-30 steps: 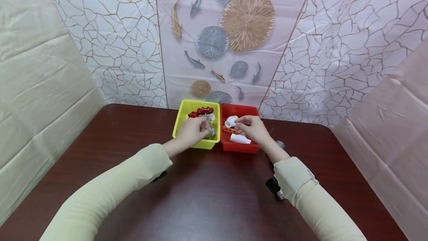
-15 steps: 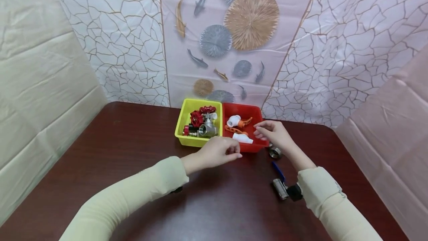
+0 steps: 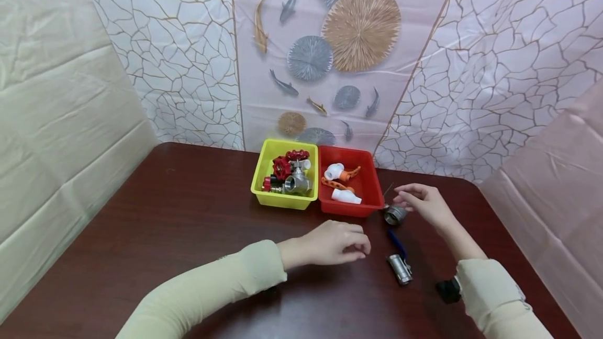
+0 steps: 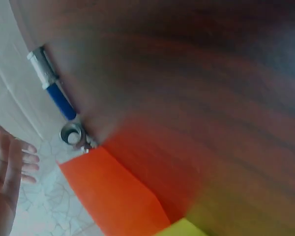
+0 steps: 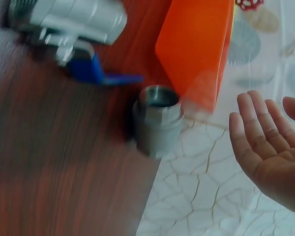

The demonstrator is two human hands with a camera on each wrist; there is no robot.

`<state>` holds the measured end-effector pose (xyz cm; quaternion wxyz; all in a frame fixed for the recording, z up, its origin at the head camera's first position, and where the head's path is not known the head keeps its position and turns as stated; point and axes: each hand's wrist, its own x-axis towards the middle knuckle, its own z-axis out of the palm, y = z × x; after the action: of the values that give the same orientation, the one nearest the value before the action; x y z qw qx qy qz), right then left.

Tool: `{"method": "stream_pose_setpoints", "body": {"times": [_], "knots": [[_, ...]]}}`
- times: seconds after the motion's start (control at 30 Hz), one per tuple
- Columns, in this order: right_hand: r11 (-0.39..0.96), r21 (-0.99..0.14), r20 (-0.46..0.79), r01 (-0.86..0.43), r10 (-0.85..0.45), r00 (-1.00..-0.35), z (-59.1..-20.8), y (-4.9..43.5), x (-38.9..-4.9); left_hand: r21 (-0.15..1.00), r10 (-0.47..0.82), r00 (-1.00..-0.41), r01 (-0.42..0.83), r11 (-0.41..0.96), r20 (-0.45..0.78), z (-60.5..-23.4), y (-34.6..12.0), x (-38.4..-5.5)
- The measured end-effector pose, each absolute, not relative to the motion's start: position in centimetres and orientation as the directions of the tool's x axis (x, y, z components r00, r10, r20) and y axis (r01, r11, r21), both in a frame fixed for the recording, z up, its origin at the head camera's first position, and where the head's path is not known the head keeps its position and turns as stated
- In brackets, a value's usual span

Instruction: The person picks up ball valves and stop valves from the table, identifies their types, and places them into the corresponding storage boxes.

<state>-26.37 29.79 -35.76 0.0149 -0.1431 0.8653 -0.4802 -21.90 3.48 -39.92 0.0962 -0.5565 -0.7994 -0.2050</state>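
My left hand hovers over the table in front of the red bin, its fingers loosely bent and holding nothing. To the right of that bin, my right hand hangs near a round grey metal fitting, also holding nothing. In the right wrist view the fitting stands apart from my spread fingers, its open threaded end showing. Between the two hands lies a metal ball valve with a blue lever handle, touched by neither hand.
A yellow bin holds several metal valves with red handwheels. Against it, the red bin holds white plastic valves with orange handles. Both stand near the back edge of the dark wooden table, before a patterned cloth.
My left hand has left the yellow bin, coming nearer and to the right. My right hand has moved right, out from over the red bin. The metal fitting and ball valve now show more fully.
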Motion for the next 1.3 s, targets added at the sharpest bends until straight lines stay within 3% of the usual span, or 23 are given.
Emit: {"method": "stream_pose_setpoints", "body": {"times": [0.2, 0.43, 0.53, 0.77, 0.97, 1.3], "knots": [[0.438, -0.863, 0.158, -0.251, -0.238, -0.958, -36.4, 33.3, -26.5, 0.137, 0.907, -0.276, 0.96, 0.244, 0.317, -40.9, 5.4, -21.7], [0.441, -0.891, 0.053, -0.108, -0.134, -0.99, -37.9, 36.9, -26.6, 0.033, 0.933, -0.222, 0.975, 0.222, 0.285, -41.1, 7.6, -21.8], [0.441, -0.895, 0.019, -0.067, -0.111, -0.994, -38.5, 37.8, -26.7, 0.002, 0.935, -0.24, 0.969, 0.248, 0.261, -41.1, 8.3, -21.8], [0.398, -0.918, -0.033, -0.011, -0.104, -0.994, -39.0, 39.1, -26.8, 0.019, 0.93, -0.349, 0.937, 0.349, 0.117, -42.5, 9.3, -21.8], [0.349, -0.937, -0.028, -0.013, -0.113, -0.993, -41.1, 42.0, -28.7, 0.09, 0.938, -0.346, 0.933, 0.348, -0.036, -42.4, 10.7, -22.1], [0.194, -0.98, 0.011, -0.035, -0.119, -0.993, -45.0, 46.9, -32.5, 0.048, 0.923, -0.342, 0.934, 0.355, -0.178, -42.3, 13.3, -22.6]]}}
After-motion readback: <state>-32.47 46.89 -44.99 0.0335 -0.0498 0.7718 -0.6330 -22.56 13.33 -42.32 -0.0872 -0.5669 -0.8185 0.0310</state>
